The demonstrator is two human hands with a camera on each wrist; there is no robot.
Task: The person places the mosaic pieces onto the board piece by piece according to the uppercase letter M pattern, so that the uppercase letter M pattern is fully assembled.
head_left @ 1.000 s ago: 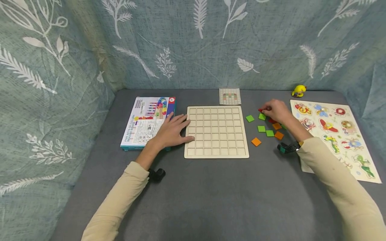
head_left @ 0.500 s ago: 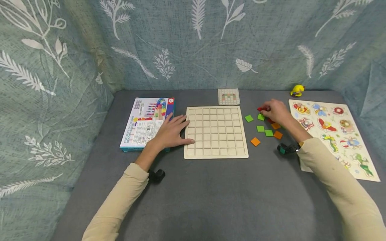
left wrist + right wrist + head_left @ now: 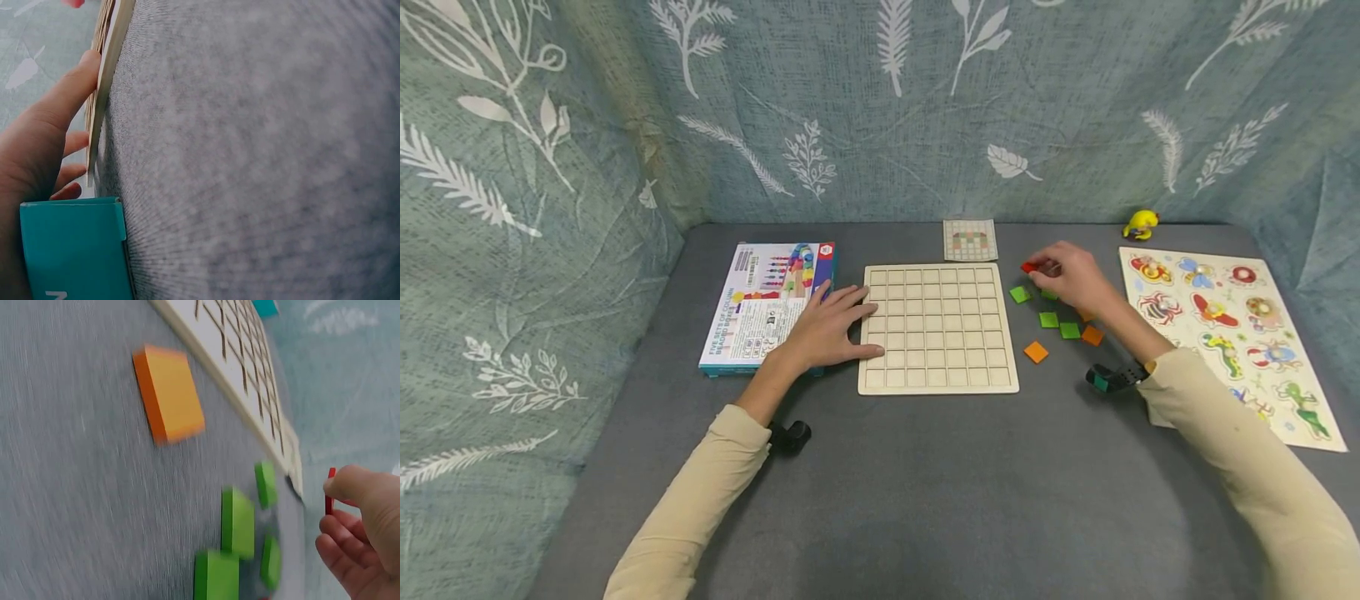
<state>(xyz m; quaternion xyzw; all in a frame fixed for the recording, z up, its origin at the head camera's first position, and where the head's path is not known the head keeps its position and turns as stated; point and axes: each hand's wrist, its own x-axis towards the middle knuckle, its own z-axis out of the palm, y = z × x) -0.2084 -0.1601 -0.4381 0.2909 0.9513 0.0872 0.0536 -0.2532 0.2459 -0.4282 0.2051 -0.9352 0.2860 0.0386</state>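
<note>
The person's right hand (image 3: 1071,273) pinches a red tile (image 3: 1027,267) between thumb and fingers, and the right wrist view shows that tile edge-on at the fingertips. The left hand (image 3: 827,329) lies with fingers spread and thumb apart, its tips touching the near side of a wooden grid board (image 3: 936,329), which stretches away to the right of those fingers. On the desk (image 3: 925,475), a green tile (image 3: 1020,294) sits just below the pinching fingers, towards the person, near the board's edge. Two more green tiles (image 3: 1048,320) lie side by side farther below them, with a single orange tile (image 3: 1036,352) beyond, closer to the person. Other tiles are partly hidden beneath the right hand. A small patterned card (image 3: 970,240) is left of the pinching fingers, by the board's far edge. A printed box (image 3: 767,308) lies left of the spread fingers. Well right of the pinching fingers are an insect picture board (image 3: 1213,310) and a yellow toy (image 3: 1142,223).
</note>
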